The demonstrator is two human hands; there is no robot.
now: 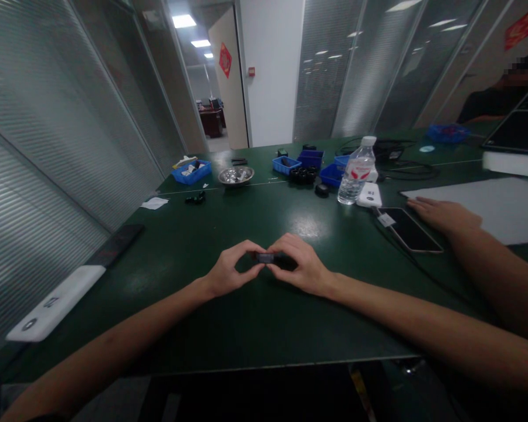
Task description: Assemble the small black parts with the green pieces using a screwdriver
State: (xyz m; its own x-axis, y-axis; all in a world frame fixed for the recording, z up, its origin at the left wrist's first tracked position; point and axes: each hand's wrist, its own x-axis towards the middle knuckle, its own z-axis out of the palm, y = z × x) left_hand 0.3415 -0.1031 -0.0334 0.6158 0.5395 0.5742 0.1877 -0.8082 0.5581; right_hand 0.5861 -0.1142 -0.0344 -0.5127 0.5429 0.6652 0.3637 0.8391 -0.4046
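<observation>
A small dark rectangular piece (265, 258) is pinched between both hands, just above the near middle of the green table (176, 246). My left hand (229, 269) grips its left end with thumb and index finger. From the other side, my right hand (303, 265) holds the right end the same way, and the fingertips of both hands nearly meet. The piece is too small and blurred to name its kind. Dark shade lies behind the right fingers.
A co-worker's hand (449, 217) rests at right by a phone (409, 228) with a cable. A water bottle (356, 173), blue trays (286, 165), a metal bowl (236, 176) and black parts (196, 198) stand farther back. A white device (57, 302) lies at left.
</observation>
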